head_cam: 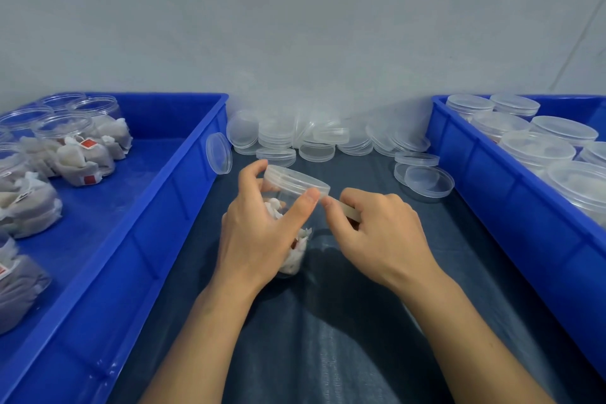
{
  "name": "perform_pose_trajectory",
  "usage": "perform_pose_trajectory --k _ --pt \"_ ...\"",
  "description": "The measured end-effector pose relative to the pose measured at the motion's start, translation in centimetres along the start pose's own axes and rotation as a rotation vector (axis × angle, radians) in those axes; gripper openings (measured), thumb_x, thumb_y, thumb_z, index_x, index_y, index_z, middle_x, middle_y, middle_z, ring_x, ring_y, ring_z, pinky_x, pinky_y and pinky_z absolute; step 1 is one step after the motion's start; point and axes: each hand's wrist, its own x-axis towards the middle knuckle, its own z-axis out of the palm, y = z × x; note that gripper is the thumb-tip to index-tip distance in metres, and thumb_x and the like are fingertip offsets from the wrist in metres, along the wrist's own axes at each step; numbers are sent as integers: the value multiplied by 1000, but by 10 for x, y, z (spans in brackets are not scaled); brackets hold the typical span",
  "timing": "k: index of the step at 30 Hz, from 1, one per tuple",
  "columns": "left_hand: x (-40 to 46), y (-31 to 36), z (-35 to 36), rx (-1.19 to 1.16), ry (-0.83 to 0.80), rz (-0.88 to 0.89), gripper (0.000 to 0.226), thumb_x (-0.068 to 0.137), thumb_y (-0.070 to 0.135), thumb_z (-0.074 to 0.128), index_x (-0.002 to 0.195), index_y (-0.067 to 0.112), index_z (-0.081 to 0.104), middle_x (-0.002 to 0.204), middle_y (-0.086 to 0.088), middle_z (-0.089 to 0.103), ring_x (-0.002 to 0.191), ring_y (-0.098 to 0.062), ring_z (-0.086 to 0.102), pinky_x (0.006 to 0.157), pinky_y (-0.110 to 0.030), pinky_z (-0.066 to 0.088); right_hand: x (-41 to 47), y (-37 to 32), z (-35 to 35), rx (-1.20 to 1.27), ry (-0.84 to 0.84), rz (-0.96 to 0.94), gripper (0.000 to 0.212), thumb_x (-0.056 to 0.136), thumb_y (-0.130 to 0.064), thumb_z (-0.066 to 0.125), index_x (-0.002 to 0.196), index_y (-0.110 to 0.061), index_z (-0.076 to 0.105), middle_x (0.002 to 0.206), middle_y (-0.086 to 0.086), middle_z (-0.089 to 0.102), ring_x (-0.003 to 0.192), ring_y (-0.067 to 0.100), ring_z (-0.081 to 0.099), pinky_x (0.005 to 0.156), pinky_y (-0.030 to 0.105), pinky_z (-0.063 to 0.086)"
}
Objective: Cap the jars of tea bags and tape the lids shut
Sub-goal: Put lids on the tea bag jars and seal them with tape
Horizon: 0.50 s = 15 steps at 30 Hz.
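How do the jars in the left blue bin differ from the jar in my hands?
The jars in the left bin stand uncapped, mouths open; the held jar already wears a clear lid. The bin jars rest untouched, while the held jar is tilted, gripped by the left hand with the right hand at its lid edge. Both hold tea bags.

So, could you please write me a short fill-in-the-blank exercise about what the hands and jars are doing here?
1. The left hand grips a jar whose lid is already ____.
2. The right hand pinches a strip of ____ beside the lid.
3. The open jars of tea bags stand in the ____ blue bin.

Missing words: on; tape; left
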Motion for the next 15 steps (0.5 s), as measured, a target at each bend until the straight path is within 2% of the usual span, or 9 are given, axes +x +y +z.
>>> perform_pose_trajectory --k 2,5,9,11,13,15 --pt "0 0 0 28 -2 -5 89 66 89 63 139 42 42 114 31 62 104 22 56 86 -14 46 -1 0 -1 -5 -3 -6 57 93 -64 34 67 -14 37 49 2 42 56 31 47 56 36 44" --pt "0 2 1 69 8 8 75 64 88 70 122 44 52 111 26 67 103 5 64 84 -26 55 -2 -1 -4 -15 -9 -13 52 94 -58 38 65 -16 33 48 1 38 56 31 45 55 36 40" --pt "2 2 -1 110 38 57 57 70 85 66 110 45 63 110 20 58 105 4 58 85 -25 50 0 0 -10 70 -51 -20 47 95 -50 39 64 -16 32 52 1 39 59 28 42 56 38 36" --pt "3 1 -3 60 35 30 58 72 84 64 114 44 63 112 20 63 105 5 59 89 -29 52 1 -1 -13 120 -49 -38 43 93 -45 41 62 -18 31 54 -1 40 58 26 37 54 38 29" --pt "4 0 -5 36 37 -8 71 72 84 61 129 41 59 121 22 66 108 7 60 98 -33 51 1 -3 -14 125 -22 -55 44 91 -47 42 62 -16 31 54 0 37 57 26 34 53 36 26" --pt "4 -1 -5 45 35 -14 71 76 84 55 131 39 57 120 20 67 110 1 62 101 -41 52 1 -5 -13 89 6 -72 46 90 -50 42 63 -14 34 52 2 35 55 28 35 51 35 27"
